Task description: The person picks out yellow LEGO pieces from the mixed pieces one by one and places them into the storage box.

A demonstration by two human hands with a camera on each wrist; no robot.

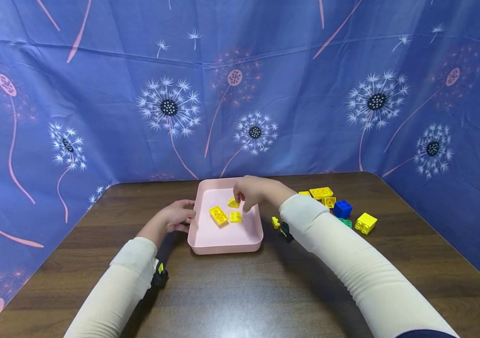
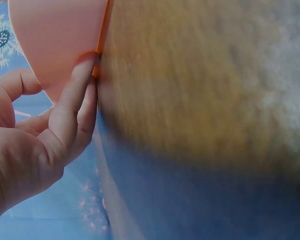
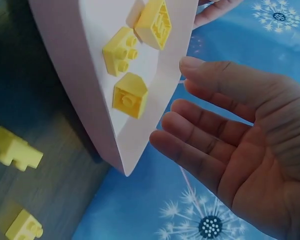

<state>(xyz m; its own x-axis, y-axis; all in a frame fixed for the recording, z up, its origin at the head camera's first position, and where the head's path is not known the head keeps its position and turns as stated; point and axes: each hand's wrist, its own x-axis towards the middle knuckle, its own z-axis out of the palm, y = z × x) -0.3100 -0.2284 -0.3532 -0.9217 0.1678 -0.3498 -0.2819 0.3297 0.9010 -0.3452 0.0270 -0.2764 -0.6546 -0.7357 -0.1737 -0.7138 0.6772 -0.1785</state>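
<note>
A pink tray (image 1: 223, 250) stands on the table with three yellow toy bricks inside: a long brick (image 1: 218, 215), a small four-stud brick (image 1: 235, 217) and a brick with a slanted side (image 3: 130, 96). At the tray's left side, my left hand (image 1: 177, 216) holds its edge, the thumb at the rim and the fingers against the outside and underside. Over the tray's right part hangs my right hand (image 1: 251, 191), near the slanted brick. In the right wrist view its fingers are loosely bent, apart from the bricks, with nothing between them.
Right of the tray, beyond my right forearm, lie several yellow bricks (image 1: 321, 193), a blue brick (image 1: 343, 209), a partly hidden green brick (image 1: 345, 222) and a yellow block (image 1: 366, 223). One small yellow brick (image 1: 275, 223) lies beside the tray. A patterned blue cloth (image 1: 290, 155) hangs behind the table.
</note>
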